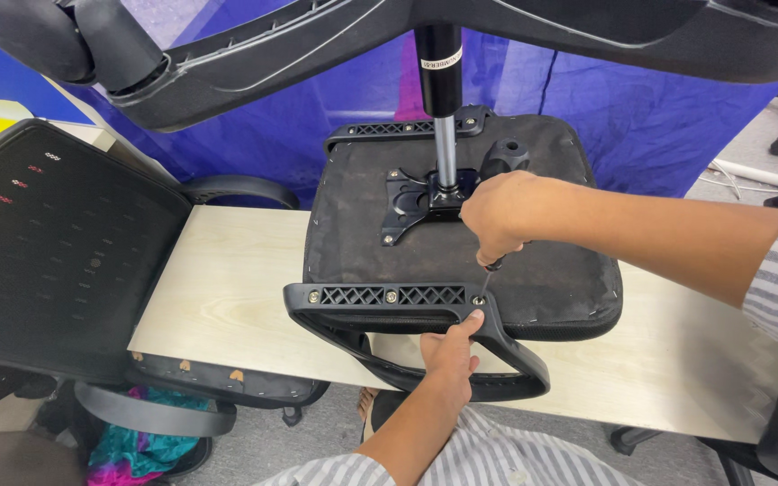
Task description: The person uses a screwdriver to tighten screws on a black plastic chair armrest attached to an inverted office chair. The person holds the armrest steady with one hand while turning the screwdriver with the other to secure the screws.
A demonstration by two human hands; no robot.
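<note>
bright, even indoor light, soft shadows, sharp focus, slight wide-angle edge stretch.
</note>
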